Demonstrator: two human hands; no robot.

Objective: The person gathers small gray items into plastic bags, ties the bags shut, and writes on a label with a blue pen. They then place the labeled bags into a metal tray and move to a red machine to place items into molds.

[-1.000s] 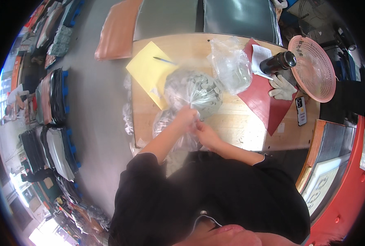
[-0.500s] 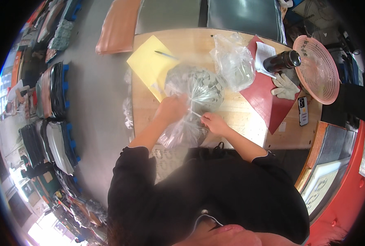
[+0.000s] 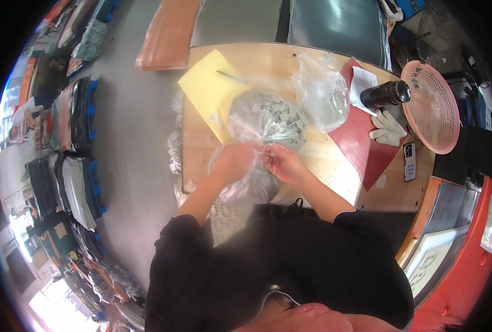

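A clear plastic bag point(image 3: 276, 119) full of small grey pieces lies on the wooden table in front of me, its neck gathered into tight pleats. My left hand point(image 3: 239, 161) is closed around the gathered neck, slightly blurred. Beside it my right hand point(image 3: 283, 164) pinches a thin white tie strip at the neck, fingertips almost touching the left hand. The strip is mostly hidden by my fingers. Loose bag film point(image 3: 251, 188) spreads out below both hands toward my body.
Yellow paper point(image 3: 207, 83) with a pen point(image 3: 232, 76) lies at the far left. Rightward are another clear bag point(image 3: 320, 94), a red sheet point(image 3: 362, 149), a black flask point(image 3: 386, 94), a glove point(image 3: 387, 128), a phone point(image 3: 409, 161) and a pink basket point(image 3: 449, 116). Stacked sheets point(image 3: 334, 27) stand beyond the table point(image 3: 395, 196).
My right hand has moved up and left, closer to the left hand at the bag's neck. The white strip, stretched between the hands before, is now mostly hidden. The whole view has shifted slightly.
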